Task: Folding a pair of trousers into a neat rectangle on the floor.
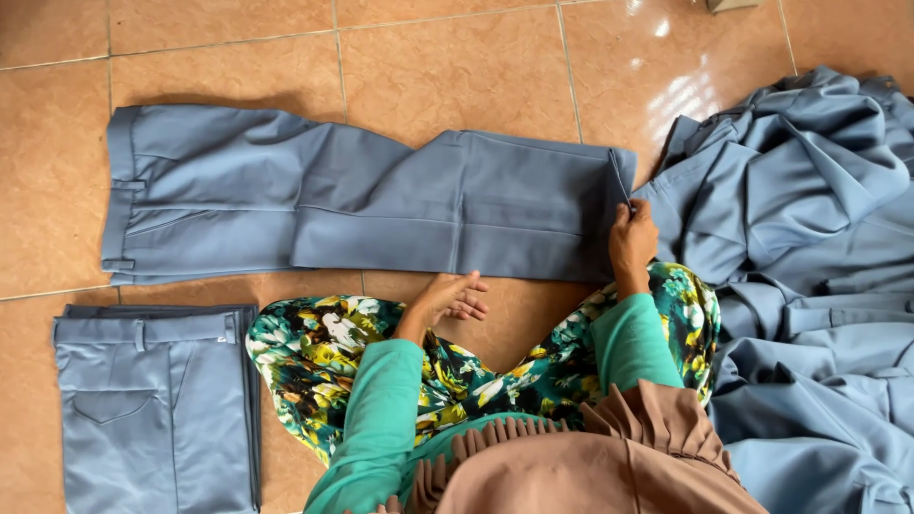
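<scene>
A pair of grey-blue trousers (362, 205) lies flat across the tiled floor, waistband to the left, leg hems to the right. My right hand (632, 238) is closed on the hem end of the trousers at their right edge. My left hand (452, 297) rests loosely, fingers apart, just below the lower edge of the trouser legs, near my knee, holding nothing. My sleeves are green and my lap is covered in floral cloth (495, 371).
A folded pair of the same grey-blue trousers (157, 409) lies at the lower left. A large heap of unfolded grey-blue garments (809, 266) fills the right side. The floor (447, 67) is glossy orange-brown tile.
</scene>
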